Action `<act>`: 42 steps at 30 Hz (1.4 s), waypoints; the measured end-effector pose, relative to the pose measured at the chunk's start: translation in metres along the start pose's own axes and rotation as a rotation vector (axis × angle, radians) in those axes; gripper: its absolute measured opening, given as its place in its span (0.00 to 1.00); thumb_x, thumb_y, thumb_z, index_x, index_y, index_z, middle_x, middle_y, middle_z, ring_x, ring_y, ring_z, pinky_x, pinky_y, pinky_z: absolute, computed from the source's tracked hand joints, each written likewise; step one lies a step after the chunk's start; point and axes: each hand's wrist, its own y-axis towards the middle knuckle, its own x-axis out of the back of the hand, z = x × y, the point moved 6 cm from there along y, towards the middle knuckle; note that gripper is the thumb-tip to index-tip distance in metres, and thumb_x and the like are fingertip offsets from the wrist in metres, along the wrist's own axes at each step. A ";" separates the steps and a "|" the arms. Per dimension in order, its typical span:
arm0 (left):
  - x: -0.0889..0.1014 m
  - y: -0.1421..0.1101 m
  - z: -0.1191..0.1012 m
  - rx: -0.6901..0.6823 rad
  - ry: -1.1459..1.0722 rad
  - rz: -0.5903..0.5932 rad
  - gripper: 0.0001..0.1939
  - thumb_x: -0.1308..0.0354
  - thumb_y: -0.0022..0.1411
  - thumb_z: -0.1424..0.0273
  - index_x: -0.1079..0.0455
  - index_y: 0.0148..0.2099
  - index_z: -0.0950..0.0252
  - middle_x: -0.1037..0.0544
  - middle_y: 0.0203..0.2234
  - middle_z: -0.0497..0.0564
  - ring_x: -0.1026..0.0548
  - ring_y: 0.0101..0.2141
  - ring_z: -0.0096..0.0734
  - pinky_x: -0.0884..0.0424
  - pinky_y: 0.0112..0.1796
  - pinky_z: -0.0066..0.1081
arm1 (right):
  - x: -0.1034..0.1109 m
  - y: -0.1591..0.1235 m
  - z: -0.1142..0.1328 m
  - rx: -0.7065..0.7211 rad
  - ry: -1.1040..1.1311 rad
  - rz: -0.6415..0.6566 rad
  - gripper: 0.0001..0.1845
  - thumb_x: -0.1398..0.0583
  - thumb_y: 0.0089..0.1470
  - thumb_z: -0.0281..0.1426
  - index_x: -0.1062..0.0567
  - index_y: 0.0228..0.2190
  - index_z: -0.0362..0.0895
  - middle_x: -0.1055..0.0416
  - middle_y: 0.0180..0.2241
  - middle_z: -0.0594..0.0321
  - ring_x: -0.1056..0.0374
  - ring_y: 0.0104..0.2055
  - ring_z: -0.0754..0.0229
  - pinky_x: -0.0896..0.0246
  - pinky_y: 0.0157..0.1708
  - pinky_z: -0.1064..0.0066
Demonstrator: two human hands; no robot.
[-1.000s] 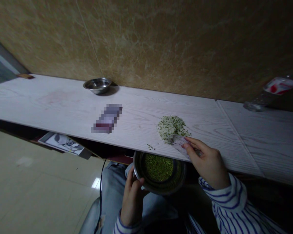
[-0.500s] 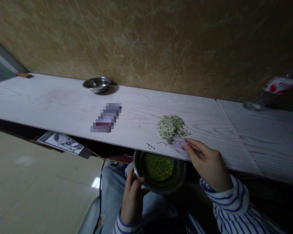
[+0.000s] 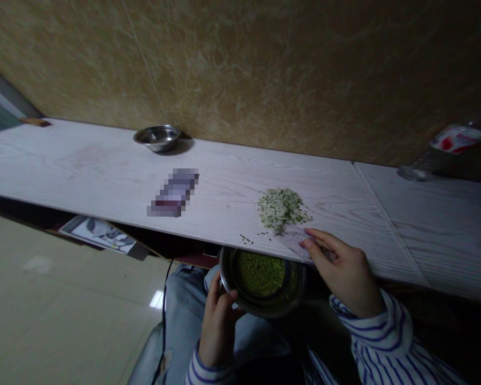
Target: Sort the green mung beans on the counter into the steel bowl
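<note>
The left hand (image 3: 218, 327) holds a bowl (image 3: 295, 286) of green beans (image 3: 261, 274), the right hand (image 3: 348, 272) a film (image 3: 293, 239).

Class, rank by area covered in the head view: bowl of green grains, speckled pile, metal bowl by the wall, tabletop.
1. Tabletop
2. Bowl of green grains, perhaps helped by nearness
3. Speckled pile
4. Metal bowl by the wall

To my right I see one clear bottle (image 3: 459, 139) near the brown wall (image 3: 240, 69); leftward lies a blurred item (image 3: 174, 192).
</note>
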 end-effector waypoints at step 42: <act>0.003 0.000 -0.002 0.014 0.014 0.007 0.27 0.40 0.50 0.68 0.34 0.54 0.59 0.28 0.46 0.55 0.29 0.42 0.43 0.29 0.32 0.34 | -0.009 -0.007 0.006 -0.034 0.035 0.032 0.15 0.40 0.55 0.35 0.21 0.41 0.43 0.19 0.33 0.56 0.22 0.34 0.55 0.27 0.37 0.67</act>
